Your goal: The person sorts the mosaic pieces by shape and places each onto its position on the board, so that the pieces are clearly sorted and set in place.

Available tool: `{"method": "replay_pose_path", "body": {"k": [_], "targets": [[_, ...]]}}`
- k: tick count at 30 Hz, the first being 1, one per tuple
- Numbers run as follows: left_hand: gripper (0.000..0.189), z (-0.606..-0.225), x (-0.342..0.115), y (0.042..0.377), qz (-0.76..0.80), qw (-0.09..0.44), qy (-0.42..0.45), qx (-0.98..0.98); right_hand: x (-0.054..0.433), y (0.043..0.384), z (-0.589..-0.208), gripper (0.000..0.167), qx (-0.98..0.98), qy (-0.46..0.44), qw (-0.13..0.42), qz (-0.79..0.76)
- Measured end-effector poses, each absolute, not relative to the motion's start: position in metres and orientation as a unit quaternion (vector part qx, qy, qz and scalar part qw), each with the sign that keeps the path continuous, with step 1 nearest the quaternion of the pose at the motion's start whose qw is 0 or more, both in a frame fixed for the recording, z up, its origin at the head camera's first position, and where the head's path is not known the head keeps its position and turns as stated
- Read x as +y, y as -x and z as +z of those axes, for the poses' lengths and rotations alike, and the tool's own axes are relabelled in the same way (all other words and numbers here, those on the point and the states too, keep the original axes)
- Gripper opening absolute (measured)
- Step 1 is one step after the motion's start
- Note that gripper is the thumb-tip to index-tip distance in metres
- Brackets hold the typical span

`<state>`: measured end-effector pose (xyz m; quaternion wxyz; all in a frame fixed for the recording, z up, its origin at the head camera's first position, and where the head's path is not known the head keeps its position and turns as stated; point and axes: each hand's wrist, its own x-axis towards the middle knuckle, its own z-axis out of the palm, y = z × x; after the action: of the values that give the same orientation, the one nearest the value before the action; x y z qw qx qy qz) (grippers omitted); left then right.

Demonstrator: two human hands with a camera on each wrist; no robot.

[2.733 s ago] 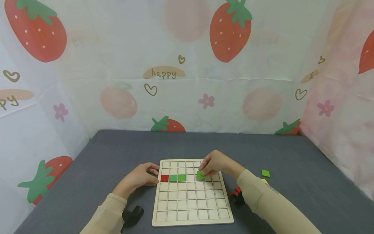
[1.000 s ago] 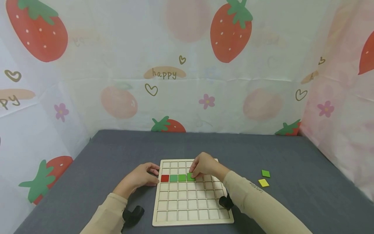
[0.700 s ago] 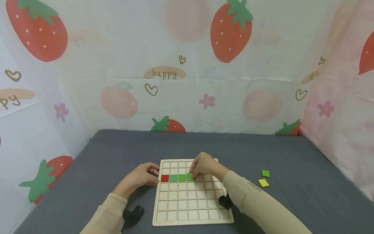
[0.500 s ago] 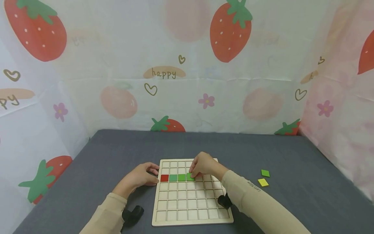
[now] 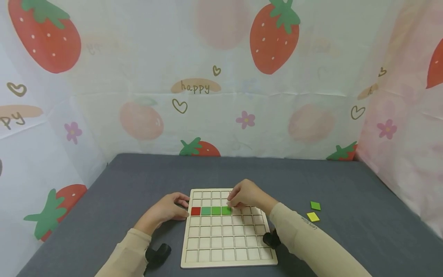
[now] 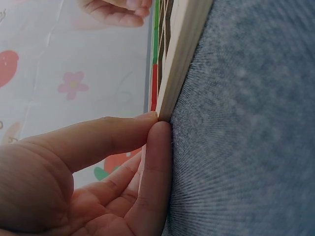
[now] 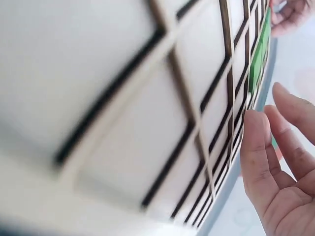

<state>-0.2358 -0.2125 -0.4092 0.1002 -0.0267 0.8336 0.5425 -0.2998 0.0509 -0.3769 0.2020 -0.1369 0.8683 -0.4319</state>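
Note:
A pale wooden grid board [image 5: 228, 231] lies on the dark table. In its third row from the back sit a red tile [image 5: 195, 211], a teal-green tile [image 5: 205, 211], a green tile [image 5: 216, 211] and another green tile [image 5: 226, 211], side by side from the left. My right hand [image 5: 247, 194] hovers just right of and behind the last green tile. Its thumb and fingers stand apart with nothing between them in the right wrist view. My left hand [image 5: 166, 209] rests its thumb [image 6: 115, 135] and fingertips against the board's left edge.
Right of the board lie a loose green tile [image 5: 315, 206] and a yellow tile [image 5: 313, 217]. Black wrist cameras show below both wrists. A strawberry-printed cloth [image 5: 221, 127] hangs at the table's back and sides.
My right hand carried a green tile left into the fourth cell of the row, then let go and drew slightly back to the right. My left hand stayed at the board's edge.

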Motion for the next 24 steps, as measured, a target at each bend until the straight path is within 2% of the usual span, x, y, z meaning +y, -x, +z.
{"method": "replay_pose_path", "body": {"k": [13, 24], "targets": [[0.050, -0.409, -0.211, 0.235, 0.537, 0.096, 0.038, 0.837, 0.099, 0.310, -0.361, 0.018, 0.861, 0.112, 0.196, -0.456], [0.051, -0.408, -0.211, 0.236, 0.541, 0.100, 0.033, 0.834, 0.122, 0.312, -0.362, 0.018, 0.866, 0.093, 0.190, -0.453]]}}
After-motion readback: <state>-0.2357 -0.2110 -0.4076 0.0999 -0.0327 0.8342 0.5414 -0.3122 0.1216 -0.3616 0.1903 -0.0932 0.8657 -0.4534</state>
